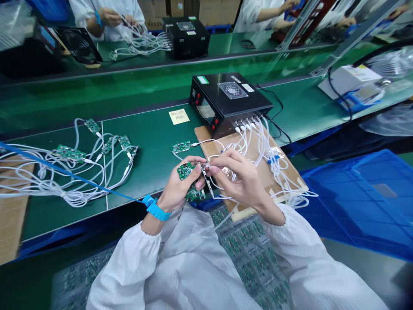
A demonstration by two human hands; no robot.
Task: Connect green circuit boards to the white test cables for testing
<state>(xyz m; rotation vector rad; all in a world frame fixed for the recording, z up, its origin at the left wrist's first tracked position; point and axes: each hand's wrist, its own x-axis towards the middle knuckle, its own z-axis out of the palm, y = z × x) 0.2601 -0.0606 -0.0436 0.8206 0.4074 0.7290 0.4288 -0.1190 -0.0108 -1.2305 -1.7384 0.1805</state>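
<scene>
My left hand (pixel 180 183), with a blue wrist strap (pixel 156 208) behind it, is closed around green circuit boards (pixel 185 170). One of them is held edge-on beside my right hand. My right hand (pixel 238 175) pinches the plug of a white cable (pixel 208 165) at the edge of that board; whether the plug is fully seated is hidden by the fingers. Just beyond, another circuit board (pixel 181 147) lies on the green bench, joined to a white cable. A black test box (pixel 230 101) with a fan grille stands behind, several white cables plugged into its side.
Under the cables lies a cardboard sheet (pixel 258 172). Circuit boards (pixel 69 153) with bundled white cables lie at left, crossed by the blue strap cord (pixel 80 178). Boards in clear trays (pixel 254 254) sit below the bench. A blue bin (pixel 364 202) stands right. Co-workers' hands (pixel 111 17) work opposite.
</scene>
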